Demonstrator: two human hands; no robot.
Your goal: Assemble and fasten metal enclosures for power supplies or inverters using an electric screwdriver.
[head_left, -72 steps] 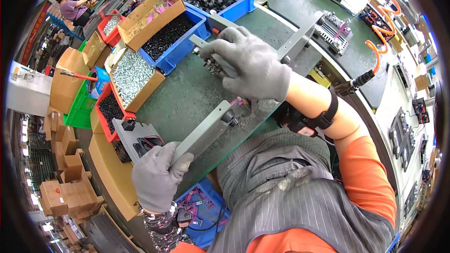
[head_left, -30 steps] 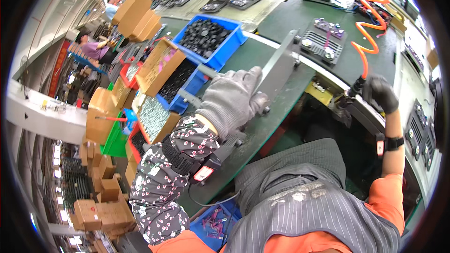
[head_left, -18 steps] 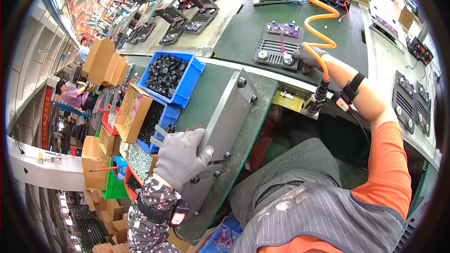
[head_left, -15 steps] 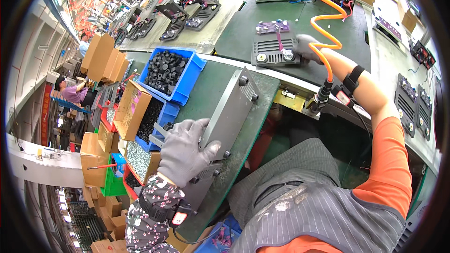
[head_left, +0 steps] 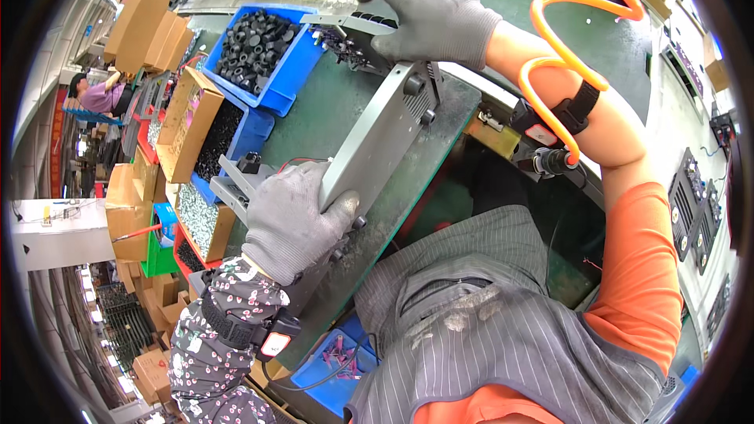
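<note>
A long grey sheet-metal housing (head_left: 381,137) with round black feet lies aslant on the green bench, tilted on its side. Wrapped round its near end, my left hand (head_left: 294,220) in a grey glove is closed on the metal, thumb on the near face. Beyond the housing's far end, my gloved right hand (head_left: 440,20) grips a dark slotted panel (head_left: 357,25), seen nearly edge-on with small parts on its underside. That panel is close above the far end; whether they touch I cannot tell. A metal bracket (head_left: 232,188) sticks out left of my left hand.
Left of the housing stand a blue bin (head_left: 287,94) of black rubber feet, a blue bin (head_left: 251,141) of small black screws and a cardboard box (head_left: 224,228) of silver screws. An orange coiled hose (head_left: 542,23) hangs across my right forearm. More slotted panels (head_left: 683,212) lie far right.
My right hand has lifted the slotted panel off the far green mat and carried it left to the housing's far end. My left hand keeps its hold on the housing.
</note>
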